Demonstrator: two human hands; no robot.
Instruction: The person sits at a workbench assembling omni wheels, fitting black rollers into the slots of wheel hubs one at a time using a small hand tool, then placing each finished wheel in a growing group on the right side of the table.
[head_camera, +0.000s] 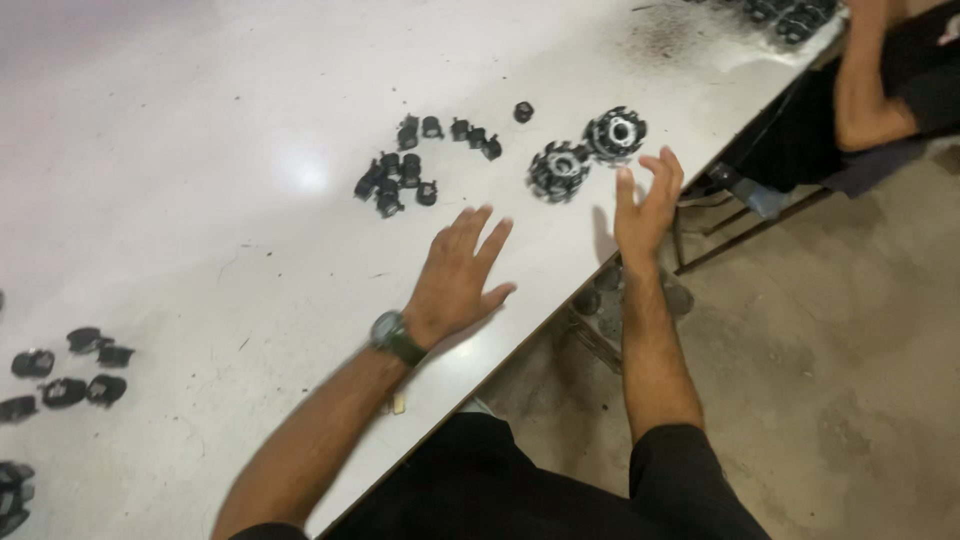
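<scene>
My left hand (462, 272) lies flat over the white table (200, 180), fingers spread, holding nothing; a dark watch (396, 335) sits on its wrist. My right hand (645, 205) hovers open at the table's near edge, fingers apart and empty. Just beyond it stand two round black toothed wheels with silver hubs, one (557, 170) closer to my left hand and one (615, 133) farther back. A cluster of several small black parts (398, 180) lies ahead of my left hand, with a short row of more parts (462, 130) behind it.
More small black parts (70, 370) lie at the table's left edge. Another person's arm (868, 90) rests at the far right corner beside a pile of black pieces (790, 15). A metal frame (740, 215) stands below on the concrete floor (830, 380).
</scene>
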